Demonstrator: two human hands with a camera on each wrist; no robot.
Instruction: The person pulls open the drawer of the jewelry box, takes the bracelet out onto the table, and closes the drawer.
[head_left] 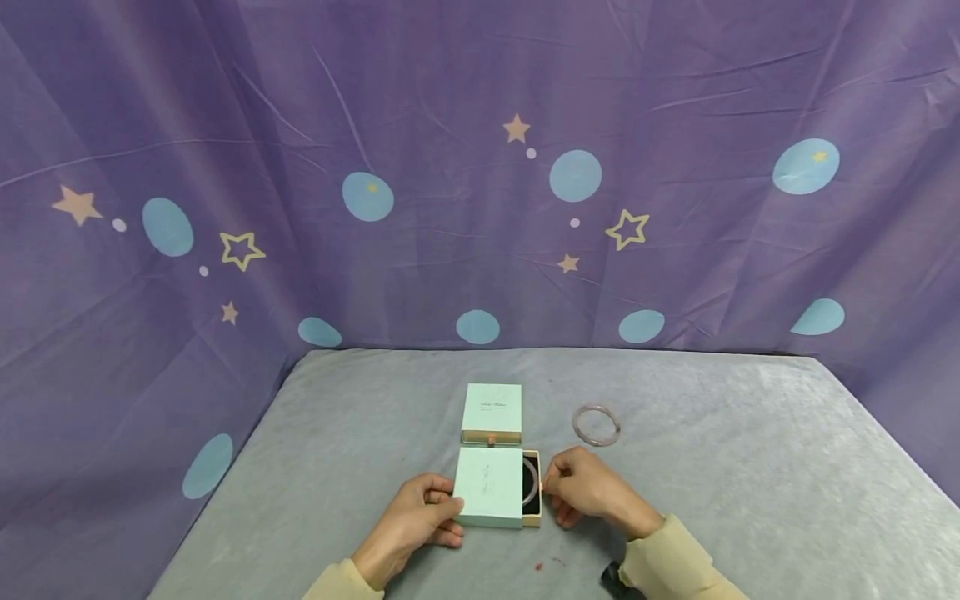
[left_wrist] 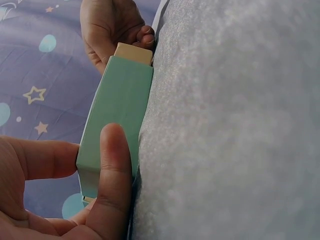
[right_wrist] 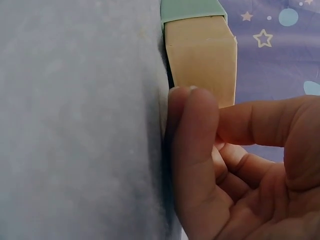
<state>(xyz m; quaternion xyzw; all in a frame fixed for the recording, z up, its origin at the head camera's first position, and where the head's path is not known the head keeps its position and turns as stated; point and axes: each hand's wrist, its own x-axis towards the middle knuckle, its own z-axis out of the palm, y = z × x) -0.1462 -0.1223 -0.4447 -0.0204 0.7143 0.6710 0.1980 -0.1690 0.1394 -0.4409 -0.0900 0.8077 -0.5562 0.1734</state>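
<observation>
A mint-green drawer-style jewelry box [head_left: 489, 487] lies on the cloth, its cream drawer [head_left: 532, 521] pulled partly out to the right. Inside the drawer, a pale bangle [head_left: 531, 482] shows on black lining, its left part hidden under the cover. My left hand [head_left: 420, 515] grips the cover's left end, thumb on the near side [left_wrist: 115, 160]. At the drawer's right end, the thumb and forefinger of my right hand [head_left: 588, 487] pinch the small ribbon pull tab, which is mostly hidden by the fingertips.
A second mint-green box [head_left: 492, 410], closed, lies just behind the first. Another pale bangle [head_left: 596, 425] rests on the grey cloth [head_left: 720, 467] behind my right hand. A purple curtain [head_left: 450, 100] with stars and dots stands along the back and sides.
</observation>
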